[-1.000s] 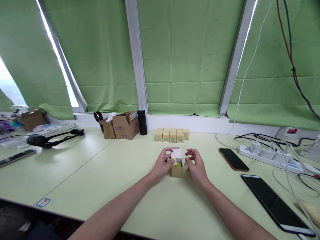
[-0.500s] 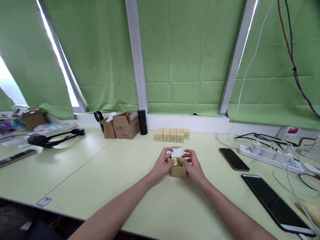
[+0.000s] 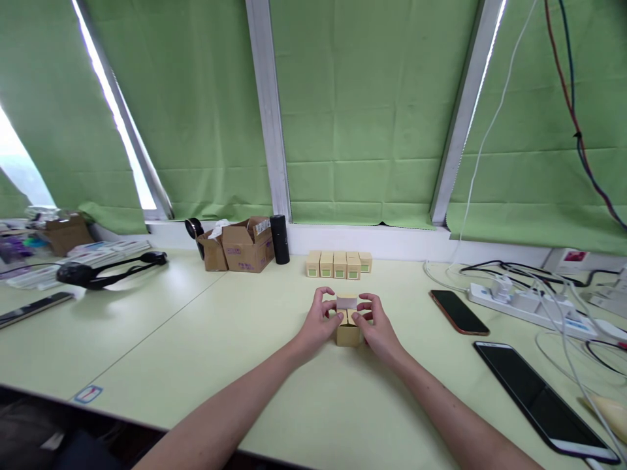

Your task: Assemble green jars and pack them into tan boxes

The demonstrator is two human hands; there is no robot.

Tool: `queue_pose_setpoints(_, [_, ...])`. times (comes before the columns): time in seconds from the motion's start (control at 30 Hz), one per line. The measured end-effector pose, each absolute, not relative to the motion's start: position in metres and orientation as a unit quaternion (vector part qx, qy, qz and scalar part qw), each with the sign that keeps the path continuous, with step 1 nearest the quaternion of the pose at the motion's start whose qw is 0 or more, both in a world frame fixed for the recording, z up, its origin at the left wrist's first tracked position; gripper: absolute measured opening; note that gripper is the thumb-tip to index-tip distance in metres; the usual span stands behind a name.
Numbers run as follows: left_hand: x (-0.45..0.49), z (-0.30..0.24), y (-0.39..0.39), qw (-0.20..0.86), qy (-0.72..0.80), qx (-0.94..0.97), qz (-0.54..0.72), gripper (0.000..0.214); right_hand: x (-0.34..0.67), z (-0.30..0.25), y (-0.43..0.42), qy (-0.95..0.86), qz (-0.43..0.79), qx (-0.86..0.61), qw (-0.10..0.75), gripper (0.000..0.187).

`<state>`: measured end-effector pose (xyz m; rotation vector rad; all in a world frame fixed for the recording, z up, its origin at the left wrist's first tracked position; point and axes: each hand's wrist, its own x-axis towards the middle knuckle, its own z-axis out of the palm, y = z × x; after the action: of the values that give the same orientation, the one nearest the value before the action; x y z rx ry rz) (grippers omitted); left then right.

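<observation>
A small tan cardboard box (image 3: 347, 337) stands on the table between my two hands. Its side flaps are folded inward over the top, and the lid at the back is bent partly forward, showing its white inside. My left hand (image 3: 318, 324) curls round the left side, thumb pressing the left flap. From the right, my right hand (image 3: 377, 324) does the same, with its thumb on the right flap. The flaps hide most of what lies inside. Beyond my hands, several closed small boxes (image 3: 339, 264) with green labels stand together in a row.
At the back left are an open brown carton (image 3: 247, 248) and a black cylinder (image 3: 279, 239). To the right lie a phone (image 3: 459, 312), a larger tablet-like device (image 3: 541, 398) and a white power strip (image 3: 531, 309) with tangled cables. A black strapped object (image 3: 110, 269) lies at left.
The right flap has been folded down over the opening, hiding the yellow-green content seen before. The lid has tipped forward. Both hands stay nearly in place.
</observation>
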<state>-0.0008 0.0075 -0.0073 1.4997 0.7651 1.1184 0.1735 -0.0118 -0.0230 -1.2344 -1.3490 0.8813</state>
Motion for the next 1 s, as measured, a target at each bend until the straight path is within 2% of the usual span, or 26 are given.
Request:
queue_pose_setpoints(0.43, [0.0,-0.003,0.007,0.472,0.332,0.669,0.469,0.02,0.175,-0.025,-0.012,-0.601,0.298,-0.508,0.54,0.037])
queue_pose_setpoints(0.7, [0.001,-0.002,0.005,0.474,0.325,0.663,0.48,0.019,0.178,-0.012,-0.023,-0.656,0.176,-0.448,0.582,0.018])
queue_pose_setpoints(0.87, [-0.002,-0.001,0.007,0.479,0.318,0.666,0.476,0.022,0.179,-0.009,-0.028,-0.711,0.106,-0.419,0.554,0.012])
queue_pose_setpoints(1.0, [-0.006,0.0,0.009,0.511,0.289,0.658,0.472,0.02,0.18,-0.009,-0.029,-0.717,0.097,-0.443,0.529,0.008])
